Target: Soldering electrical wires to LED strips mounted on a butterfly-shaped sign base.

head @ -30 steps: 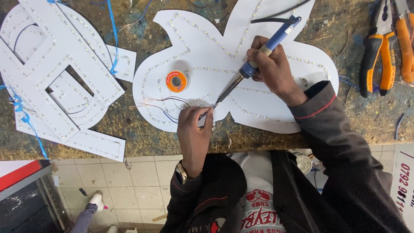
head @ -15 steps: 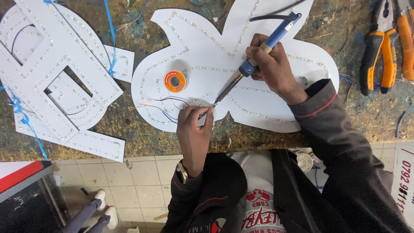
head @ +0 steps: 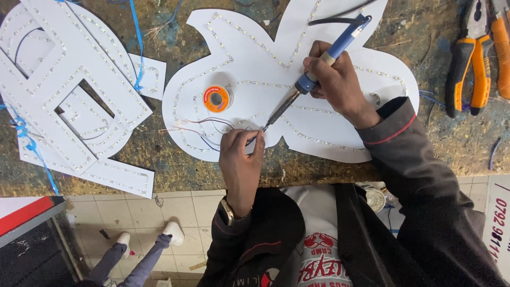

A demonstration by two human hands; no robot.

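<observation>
gripping a soldering iron point(head: 324, 59) like a pen, the right hand point(head: 337, 79) is closed around its blue handle, with the dark metal tip angled down and left toward the lower edge of a white cut-out board point(head: 255, 58). the left hand point(head: 241, 159) is pinched shut at the tip's end, fingers point(head: 249, 139) pressing on thin wires point(head: 204, 130) where they meet the board; what exactly sits under the fingertips is hidden, possibly a wire end or a bit of solder.

the iron looks light and stiff, best held on the blue plastic handle well back from the bare metal shaft, which is likely hot. its dark cord point(head: 334, 20) loops off the top. the wires are hair-thin, soft and easy to snap, so they need a gentle fingertip pinch. the board seems a thin, rigid, smooth sheet with rounded lobes, lined with rows of tiny light strips point(head: 223, 56) that would scratch or lift if dragged.

a small orange spool point(head: 216, 99) rests on the board, left of the iron. to the far left lie more white letter-shaped boards point(head: 64, 95) with blue cable point(head: 135, 42) draped over them. orange-handled pliers point(head: 470, 58) lie at the right on a rough, stained workbench point(head: 425, 26). below the bench edge, pale floor tiles point(head: 175, 212) and another person's legs in white shoes point(head: 143, 244) show.
</observation>
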